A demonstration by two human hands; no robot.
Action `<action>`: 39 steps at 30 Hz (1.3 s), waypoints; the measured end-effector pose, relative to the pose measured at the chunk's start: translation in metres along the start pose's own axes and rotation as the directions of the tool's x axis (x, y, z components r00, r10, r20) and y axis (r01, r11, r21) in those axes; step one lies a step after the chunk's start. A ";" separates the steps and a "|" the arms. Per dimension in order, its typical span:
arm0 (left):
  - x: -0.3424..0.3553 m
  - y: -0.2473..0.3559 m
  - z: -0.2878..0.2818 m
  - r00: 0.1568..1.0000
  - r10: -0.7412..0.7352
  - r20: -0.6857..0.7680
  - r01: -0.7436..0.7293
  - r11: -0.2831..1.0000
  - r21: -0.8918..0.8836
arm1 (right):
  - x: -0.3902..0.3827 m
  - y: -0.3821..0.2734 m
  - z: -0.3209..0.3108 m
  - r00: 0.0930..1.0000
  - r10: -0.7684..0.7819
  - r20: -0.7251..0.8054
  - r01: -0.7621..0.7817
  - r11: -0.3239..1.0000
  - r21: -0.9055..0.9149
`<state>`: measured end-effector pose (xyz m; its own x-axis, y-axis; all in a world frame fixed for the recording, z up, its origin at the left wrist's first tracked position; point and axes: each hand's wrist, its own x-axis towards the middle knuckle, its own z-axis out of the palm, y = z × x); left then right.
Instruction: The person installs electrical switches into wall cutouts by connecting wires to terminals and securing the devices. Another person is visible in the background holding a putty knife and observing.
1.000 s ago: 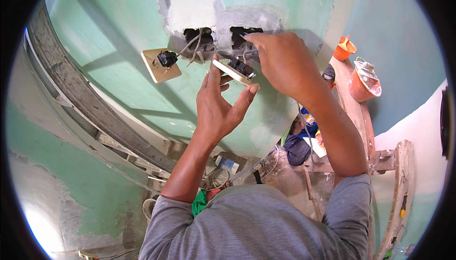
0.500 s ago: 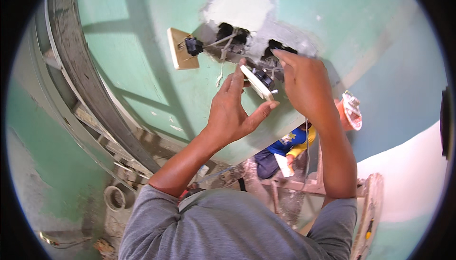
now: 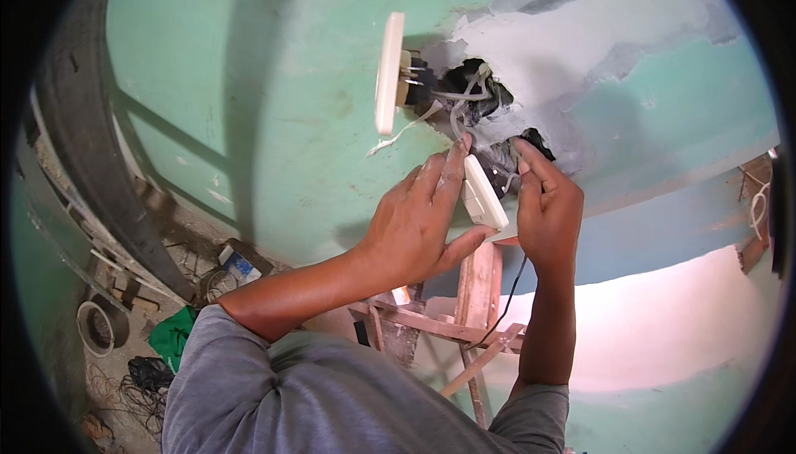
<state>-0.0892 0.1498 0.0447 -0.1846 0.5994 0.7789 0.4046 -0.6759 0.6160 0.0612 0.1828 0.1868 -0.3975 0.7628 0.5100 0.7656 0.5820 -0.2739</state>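
My left hand (image 3: 414, 230) grips a cream switch plate (image 3: 485, 197) between its fingertips at the top and its thumb at the bottom; a black module sits on the plate's back. Right of it, my right hand (image 3: 549, 218) has thumb and index finger closed at the lower wall opening (image 3: 539, 143); what they pinch is too small to make out. Up and to the left, a second cream plate (image 3: 387, 72) with a black module hangs on wires from the upper opening (image 3: 463, 74). Pale loose wires (image 3: 460, 118) run between the openings, and rough plaster surrounds both.
A long dark plank (image 3: 75, 131) runs down the left side. A wooden trestle (image 3: 477, 280) stands below the wall, a dark cable (image 3: 506, 309) hanging over it. On the littered floor at lower left lie a round bucket (image 3: 99, 325), a green cloth (image 3: 170, 338) and tangled cables.
The view has turned, so the openings and plates appear further right and tilted. The other person and the orange bucket have dropped from sight. Both hands remain at the held plate and lower opening.
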 end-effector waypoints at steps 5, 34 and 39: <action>0.004 -0.009 -0.011 0.998 -0.003 0.061 0.005 1.000 -0.030 | 0.005 -0.014 0.003 0.994 0.113 0.000 -0.112 0.986 -0.125; 0.031 -0.032 -0.067 0.976 0.002 0.217 -0.002 1.000 -0.001 | 0.000 -0.011 0.002 0.981 0.171 -0.086 -0.171 0.985 0.003; 0.047 -0.037 -0.058 0.961 0.028 0.276 -0.021 0.999 -0.026 | 0.005 -0.022 0.003 0.982 0.125 -0.144 -0.156 0.960 -0.233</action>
<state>-0.1646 0.1780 0.0654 0.0812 0.6757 0.7327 0.3850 -0.6994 0.6022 0.0409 0.1749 0.1931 -0.2220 0.7811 0.5837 0.9148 0.3741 -0.1526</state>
